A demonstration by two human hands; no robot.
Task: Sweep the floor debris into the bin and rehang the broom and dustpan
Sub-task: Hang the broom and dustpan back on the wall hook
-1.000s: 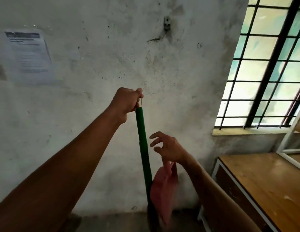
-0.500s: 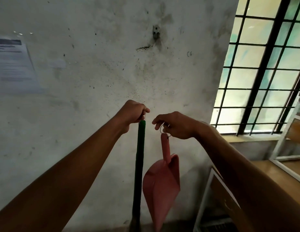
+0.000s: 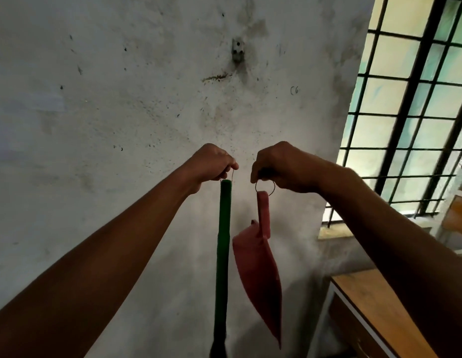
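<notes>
Both arms reach up toward a stained, whitewashed wall (image 3: 121, 125). The left hand (image 3: 211, 164) has its fingers curled tight, pinching a thin wire loop (image 3: 232, 174) at the top end of the broom (image 3: 223, 241), whose green handle hangs straight down below the fist; the bristle end runs off the bottom edge (only a dark flare shows there).

Just beside it, the right hand (image 3: 281, 167) is likewise closed, thumb and fingers pinching a wire ring (image 3: 265, 187) threaded through the handle tip of the red dustpan (image 3: 258, 267). The dustpan dangles from that ring, handle up and scoop down, tilted slightly with its lower end toward the right. Broom and dustpan hang side by side, near each other but apart, with the two fists level and a narrow gap of wall between them.

Above the hands, well apart from both loops, a small metal wall hook (image 3: 237, 51) is fixed to the plaster, with a dark smear just below it. To the right is a barred window (image 3: 410, 107), and in the lower right corner sits a wooden desk (image 3: 374, 306) with a pale edge.
</notes>
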